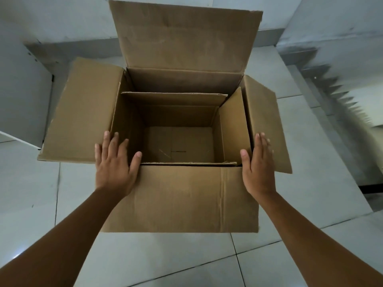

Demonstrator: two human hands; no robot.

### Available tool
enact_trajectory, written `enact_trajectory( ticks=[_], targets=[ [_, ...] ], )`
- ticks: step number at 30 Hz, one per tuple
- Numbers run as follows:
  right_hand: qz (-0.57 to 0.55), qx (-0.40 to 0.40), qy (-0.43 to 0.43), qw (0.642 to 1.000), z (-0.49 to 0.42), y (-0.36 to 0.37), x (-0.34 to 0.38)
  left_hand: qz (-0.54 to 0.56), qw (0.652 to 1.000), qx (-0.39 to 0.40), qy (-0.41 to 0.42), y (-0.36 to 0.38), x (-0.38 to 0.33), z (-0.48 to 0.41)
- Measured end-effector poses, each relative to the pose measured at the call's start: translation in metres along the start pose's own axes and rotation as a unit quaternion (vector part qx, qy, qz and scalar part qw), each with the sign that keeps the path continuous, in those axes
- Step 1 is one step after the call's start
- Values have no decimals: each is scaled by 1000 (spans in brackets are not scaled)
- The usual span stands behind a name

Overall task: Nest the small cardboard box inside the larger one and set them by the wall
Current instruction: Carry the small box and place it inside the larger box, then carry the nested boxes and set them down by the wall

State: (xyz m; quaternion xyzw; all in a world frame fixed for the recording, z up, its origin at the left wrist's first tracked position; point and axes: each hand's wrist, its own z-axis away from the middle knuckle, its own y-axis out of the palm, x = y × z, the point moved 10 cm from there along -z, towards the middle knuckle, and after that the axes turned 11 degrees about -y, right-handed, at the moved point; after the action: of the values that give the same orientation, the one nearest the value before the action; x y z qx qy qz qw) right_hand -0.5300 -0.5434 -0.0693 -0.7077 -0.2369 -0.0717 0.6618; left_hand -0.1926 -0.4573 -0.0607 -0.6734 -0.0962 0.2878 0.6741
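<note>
The larger cardboard box (180,195) stands open on the tiled floor with all its flaps spread outward. Inside it sits the small cardboard box (178,148), also open, its flaps upright against the larger box's walls. My left hand (115,162) lies flat with fingers apart at the near left corner, over the left flap and rim. My right hand (258,162) is flat against the near right corner, fingers together and pointing away from me. Neither hand grips anything that I can see.
A pale wall (62,21) runs behind the box, meeting a grey baseboard. A white panel or door (20,96) juts in at the left. To the right a stair edge (339,94) with a blurred, jagged shadow descends. Light floor tiles (165,255) surround the box.
</note>
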Motion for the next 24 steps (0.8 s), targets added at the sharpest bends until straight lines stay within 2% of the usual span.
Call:
enact_trajectory(
  ticks=[6, 19, 22, 24],
  targets=[
    [-18, -73, -7, 997, -19, 5, 9, 23, 998, -53, 5, -5, 7, -16],
    [-49, -94, -86, 991, -137, 54, 82, 77, 976, -201, -22, -34, 64, -94],
    [-7, -128, -80, 988, -142, 48, 84, 139, 945, -275, -110, -42, 94, -86],
    [62, -131, -52, 988, -141, 46, 79, 245, 896, -289, -232, -33, 125, -73]
  ],
)
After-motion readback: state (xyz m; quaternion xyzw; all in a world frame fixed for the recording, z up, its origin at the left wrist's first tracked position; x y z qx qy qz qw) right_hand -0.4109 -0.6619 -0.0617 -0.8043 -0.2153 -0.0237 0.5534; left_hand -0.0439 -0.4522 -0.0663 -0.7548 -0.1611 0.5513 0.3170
